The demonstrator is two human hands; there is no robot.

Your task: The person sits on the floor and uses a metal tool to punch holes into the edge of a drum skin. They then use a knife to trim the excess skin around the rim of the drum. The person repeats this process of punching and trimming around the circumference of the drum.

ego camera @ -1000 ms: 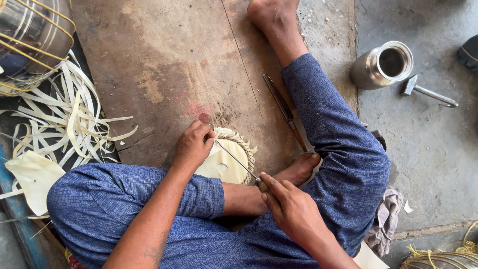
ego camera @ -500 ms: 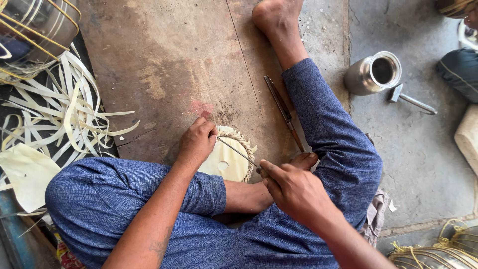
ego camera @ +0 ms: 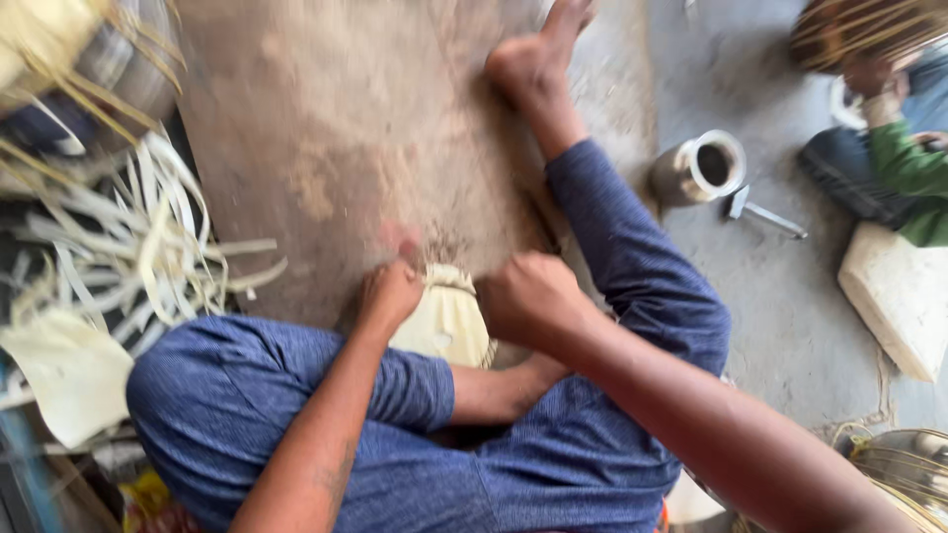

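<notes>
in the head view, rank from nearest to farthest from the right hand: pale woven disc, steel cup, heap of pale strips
1. pale woven disc: right beside the right hand, between both hands.
2. steel cup: up and to the picture's right, on the grey floor.
3. heap of pale strips: far off at the picture's left edge.

Ahead of both hands, the brown board (ego camera: 336, 148) lies bare, open for reaching forward. Left of the left hand (ego camera: 390, 296), a heap of pale strips (ego camera: 148, 247) crowds the way. Right of the right hand (ego camera: 528, 296), the outstretched leg (ego camera: 612, 247) bars the side (beyond it stand a metal can (ego camera: 696, 170) and a small hammer (ego camera: 760, 212)).
</notes>
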